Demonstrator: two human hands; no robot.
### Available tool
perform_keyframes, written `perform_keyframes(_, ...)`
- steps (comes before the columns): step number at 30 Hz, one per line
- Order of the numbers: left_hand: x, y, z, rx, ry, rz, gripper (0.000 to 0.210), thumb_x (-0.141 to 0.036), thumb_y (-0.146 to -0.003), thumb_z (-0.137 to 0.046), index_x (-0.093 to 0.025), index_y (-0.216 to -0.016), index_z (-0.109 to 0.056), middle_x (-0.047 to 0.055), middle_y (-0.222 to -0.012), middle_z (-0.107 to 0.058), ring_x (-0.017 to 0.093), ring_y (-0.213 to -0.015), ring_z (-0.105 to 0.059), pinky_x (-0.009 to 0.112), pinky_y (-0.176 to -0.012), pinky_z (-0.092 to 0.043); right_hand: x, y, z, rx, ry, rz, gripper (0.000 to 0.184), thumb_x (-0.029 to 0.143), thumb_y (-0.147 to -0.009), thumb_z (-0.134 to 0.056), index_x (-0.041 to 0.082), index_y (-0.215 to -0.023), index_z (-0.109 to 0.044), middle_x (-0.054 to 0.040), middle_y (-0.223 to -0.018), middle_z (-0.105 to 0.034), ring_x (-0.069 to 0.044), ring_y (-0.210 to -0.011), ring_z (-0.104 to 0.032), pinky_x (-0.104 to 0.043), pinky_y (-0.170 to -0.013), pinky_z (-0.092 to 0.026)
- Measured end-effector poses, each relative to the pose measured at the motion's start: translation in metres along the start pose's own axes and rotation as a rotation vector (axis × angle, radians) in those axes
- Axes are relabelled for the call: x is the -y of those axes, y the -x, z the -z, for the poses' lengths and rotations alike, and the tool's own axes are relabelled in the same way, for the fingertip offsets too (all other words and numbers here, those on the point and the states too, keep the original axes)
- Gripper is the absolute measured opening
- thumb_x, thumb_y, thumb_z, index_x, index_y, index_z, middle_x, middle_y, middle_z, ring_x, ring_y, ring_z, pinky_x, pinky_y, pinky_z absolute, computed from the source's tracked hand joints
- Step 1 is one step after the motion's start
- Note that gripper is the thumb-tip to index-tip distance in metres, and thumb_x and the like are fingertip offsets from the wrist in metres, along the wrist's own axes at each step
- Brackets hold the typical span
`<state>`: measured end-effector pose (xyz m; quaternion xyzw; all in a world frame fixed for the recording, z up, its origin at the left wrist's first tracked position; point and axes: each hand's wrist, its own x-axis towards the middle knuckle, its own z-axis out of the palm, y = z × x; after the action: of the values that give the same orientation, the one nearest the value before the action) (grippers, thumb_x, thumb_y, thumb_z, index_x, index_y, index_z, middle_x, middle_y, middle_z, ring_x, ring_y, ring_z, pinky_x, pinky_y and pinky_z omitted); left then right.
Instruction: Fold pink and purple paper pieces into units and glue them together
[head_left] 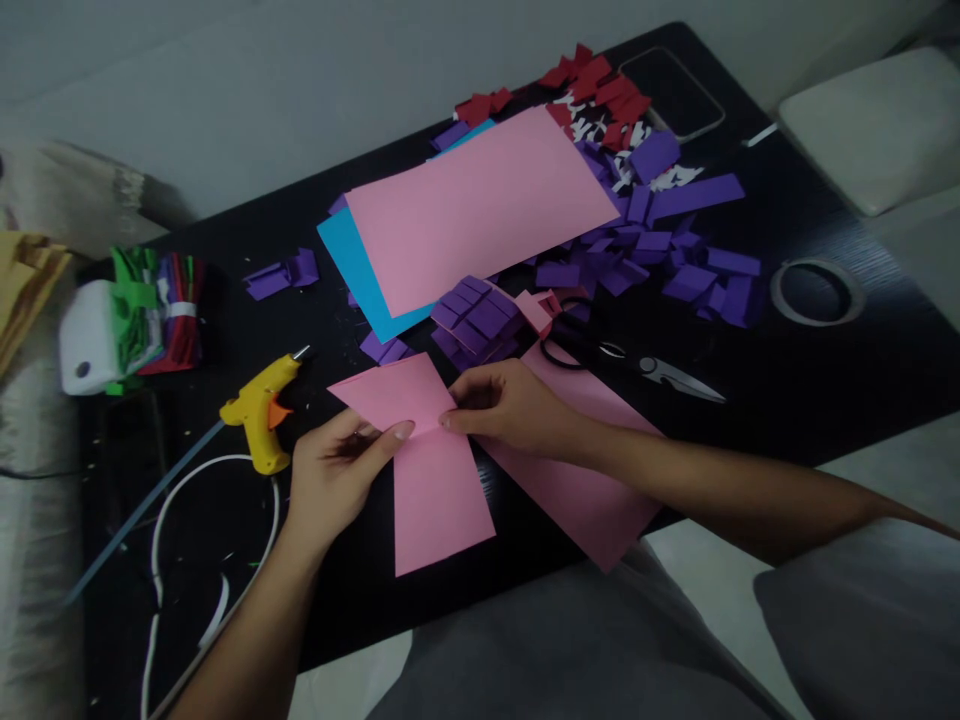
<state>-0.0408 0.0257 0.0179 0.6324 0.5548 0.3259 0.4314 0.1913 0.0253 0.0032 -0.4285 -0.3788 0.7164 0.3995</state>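
Note:
A piece of pink paper [441,495], creased across its middle, is held between my two hands above the dark table. My left hand [337,470] pinches its left edge, thumb on top and fingers behind. On the other edge, my right hand [510,405] grips the paper at the crease between thumb and fingers. Under my right wrist lies another pink sheet [577,470]. Just beyond the hands sit a stack of folded purple paper [480,315] and a small folded pink piece [536,310]. Black-handled scissors [660,375] rest to the right.
A yellow glue gun [262,410] with a blue glue stick [150,510] and white cord [154,560] lies at left. Large pink [480,210] and blue sheets [349,265], purple pieces [727,295], red pieces [600,85] and a tape roll [817,292] occupy the far side.

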Motion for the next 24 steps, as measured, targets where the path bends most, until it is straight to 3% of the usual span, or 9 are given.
perform_keyframes(5,0.0,0.0,0.0,0.035,0.052,0.012,0.017,-0.034,-0.081,-0.088,-0.021,-0.091,-0.083,0.001,-0.076,-0.077,0.013,-0.062,-0.065,0.023,-0.057,-0.055,0.003,0.004,0.0,0.021,0.2,0.108,0.008,0.02,-0.078,-0.079,0.018,-0.085,-0.074,0.0016,-0.082,-0.075,-0.014,-0.076,-0.068,-0.028,-0.072,-0.053)
perform_keyframes(13,-0.005,-0.001,-0.004,0.085,0.163,0.016,0.022,-0.029,-0.082,-0.086,-0.023,-0.104,-0.085,0.004,-0.092,-0.084,0.019,-0.074,-0.077,0.03,-0.066,-0.065,0.005,0.008,-0.002,-0.057,0.267,0.182,0.015,0.032,-0.084,-0.081,0.018,-0.083,-0.075,0.0005,-0.078,-0.074,-0.014,-0.073,-0.067,-0.027,-0.069,-0.051)
perform_keyframes(19,-0.01,-0.003,-0.003,0.116,0.171,0.001,0.023,-0.035,-0.082,-0.087,-0.021,-0.101,-0.084,0.004,-0.083,-0.082,0.022,-0.074,-0.077,0.033,-0.066,-0.066,0.005,0.009,-0.002,-0.021,0.228,0.175,0.022,0.039,-0.084,-0.083,0.018,-0.086,-0.076,-0.0003,-0.08,-0.074,-0.015,-0.073,-0.065,-0.027,-0.067,-0.05)
perform_keyframes(24,-0.005,-0.002,-0.001,0.172,0.179,-0.006,0.024,-0.033,-0.086,-0.084,-0.022,-0.107,-0.083,0.005,-0.09,-0.082,0.02,-0.075,-0.076,0.03,-0.067,-0.063,0.006,0.01,-0.003,-0.02,0.246,0.188,0.02,0.035,-0.086,-0.081,0.018,-0.079,-0.074,0.0012,-0.075,-0.071,-0.013,-0.068,-0.061,-0.027,-0.066,-0.05)
